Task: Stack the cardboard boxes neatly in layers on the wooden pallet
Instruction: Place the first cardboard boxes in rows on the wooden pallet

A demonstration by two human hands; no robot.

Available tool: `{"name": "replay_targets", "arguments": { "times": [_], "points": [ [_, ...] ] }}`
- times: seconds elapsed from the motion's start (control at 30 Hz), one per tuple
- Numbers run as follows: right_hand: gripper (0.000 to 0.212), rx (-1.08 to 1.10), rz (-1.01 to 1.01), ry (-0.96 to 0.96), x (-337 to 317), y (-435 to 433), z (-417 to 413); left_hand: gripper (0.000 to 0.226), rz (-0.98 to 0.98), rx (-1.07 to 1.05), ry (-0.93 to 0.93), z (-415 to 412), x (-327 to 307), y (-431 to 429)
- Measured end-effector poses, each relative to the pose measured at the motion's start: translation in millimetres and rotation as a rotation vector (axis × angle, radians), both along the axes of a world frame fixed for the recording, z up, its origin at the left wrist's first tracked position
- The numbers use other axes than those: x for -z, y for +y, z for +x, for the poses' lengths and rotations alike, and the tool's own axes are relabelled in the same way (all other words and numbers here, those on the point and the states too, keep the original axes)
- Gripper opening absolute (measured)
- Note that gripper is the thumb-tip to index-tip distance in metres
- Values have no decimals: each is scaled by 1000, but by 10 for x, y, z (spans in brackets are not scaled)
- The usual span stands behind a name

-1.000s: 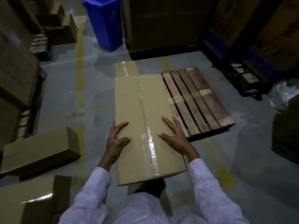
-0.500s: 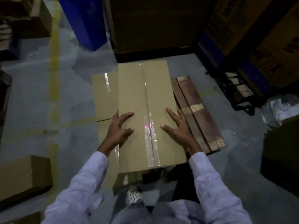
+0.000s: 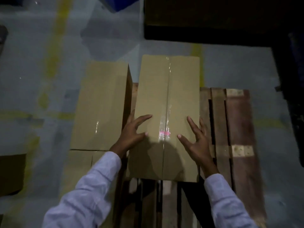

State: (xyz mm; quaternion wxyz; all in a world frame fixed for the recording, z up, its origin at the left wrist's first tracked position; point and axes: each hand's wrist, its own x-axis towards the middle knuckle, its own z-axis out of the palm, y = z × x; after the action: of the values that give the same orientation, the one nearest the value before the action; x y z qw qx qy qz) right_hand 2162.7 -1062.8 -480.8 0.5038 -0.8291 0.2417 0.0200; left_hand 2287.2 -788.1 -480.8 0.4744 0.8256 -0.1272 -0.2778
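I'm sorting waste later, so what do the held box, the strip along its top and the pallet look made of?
The box looks like plain brown cardboard, matte, with flaps meeting at a centre seam. The strip is probably clear plastic tape, since it glints. The pallet looks like rough, seemingly unfinished wood: dark planks with gaps between.

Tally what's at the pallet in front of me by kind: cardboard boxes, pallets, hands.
Cardboard boxes: 3 (held box, far-left box, near-left box)
Wooden pallet: 1
Hands: 2 (left hand, right hand)
Total: 6
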Motion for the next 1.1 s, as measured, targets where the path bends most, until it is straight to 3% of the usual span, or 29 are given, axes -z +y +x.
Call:
{"name": "replay_targets", "arguments": {
  "times": [0.17,0.37,0.43,0.5,0.63,0.7,0.77,0.87,1.1],
  "points": [
    [80,-26,17,-25,1231,-101,622,74,70,-31,-38,569,1242,-9],
    [83,-84,7,22,2022,-122,1080,66,249,25,-265,1107,1807,255],
    [89,-141,-16,34,2153,14,1059,58,368,-91,-406,1130,1851,619],
    [102,-57,-12,54,2218,147,972,61,482,-304,-462,1059,1799,1070],
    [125,172,-60,237,2105,390,773,97,750,-681,-160,934,1699,1892],
    [119,234,-44,255,2071,502,641,110,683,-777,43,842,1680,2121],
    [114,265,-21,252,2035,584,571,103,504,-804,171,729,1698,2260],
    [109,251,23,189,2006,648,568,83,435,-789,189,721,1741,2383],
    [101,240,28,131,2178,824,579,91,556,-783,136,823,1872,2543]
  ]
}}
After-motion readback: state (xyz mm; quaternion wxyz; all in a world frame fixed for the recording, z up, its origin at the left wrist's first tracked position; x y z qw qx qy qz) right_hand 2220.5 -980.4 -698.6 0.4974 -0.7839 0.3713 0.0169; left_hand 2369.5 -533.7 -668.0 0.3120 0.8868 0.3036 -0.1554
